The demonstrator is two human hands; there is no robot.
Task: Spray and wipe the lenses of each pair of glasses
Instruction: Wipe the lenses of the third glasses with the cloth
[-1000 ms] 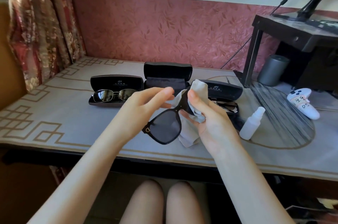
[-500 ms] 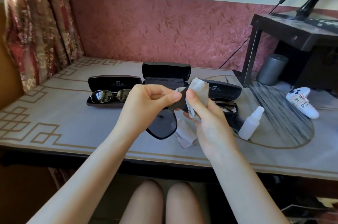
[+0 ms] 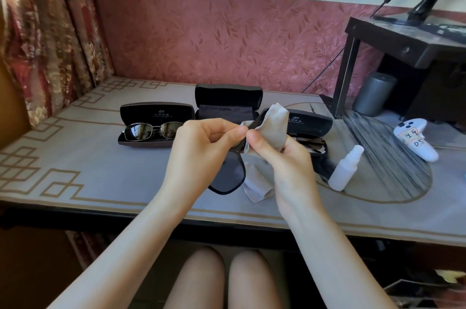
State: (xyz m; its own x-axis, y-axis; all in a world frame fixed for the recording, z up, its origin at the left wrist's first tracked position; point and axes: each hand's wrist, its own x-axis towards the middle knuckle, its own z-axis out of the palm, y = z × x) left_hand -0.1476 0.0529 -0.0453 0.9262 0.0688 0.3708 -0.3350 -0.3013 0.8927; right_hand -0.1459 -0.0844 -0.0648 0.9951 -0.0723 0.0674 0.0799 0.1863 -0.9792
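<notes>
My left hand (image 3: pixel 201 149) holds black sunglasses (image 3: pixel 228 175) by the frame, one dark lens hanging below the fingers. My right hand (image 3: pixel 280 157) pinches a grey cleaning cloth (image 3: pixel 273 124) around the other lens, which the cloth hides. A second pair of metal-framed sunglasses (image 3: pixel 151 131) lies in an open black case (image 3: pixel 156 112) on the left. A third pair (image 3: pixel 311 143) lies in an open case (image 3: pixel 310 123) behind my right hand. A white spray bottle (image 3: pixel 345 168) stands upright to the right.
An empty open black case (image 3: pixel 228 98) stands at the back middle of the grey table (image 3: pixel 75 170). A white game controller (image 3: pixel 416 142) lies far right, near a grey cylinder (image 3: pixel 373 93) and a dark monitor stand (image 3: pixel 403 38). Curtains hang at left.
My left hand closed round the frame and the two hands drew together. The sunglasses tilted so the free lens hangs lower, and the cloth now wraps the other lens.
</notes>
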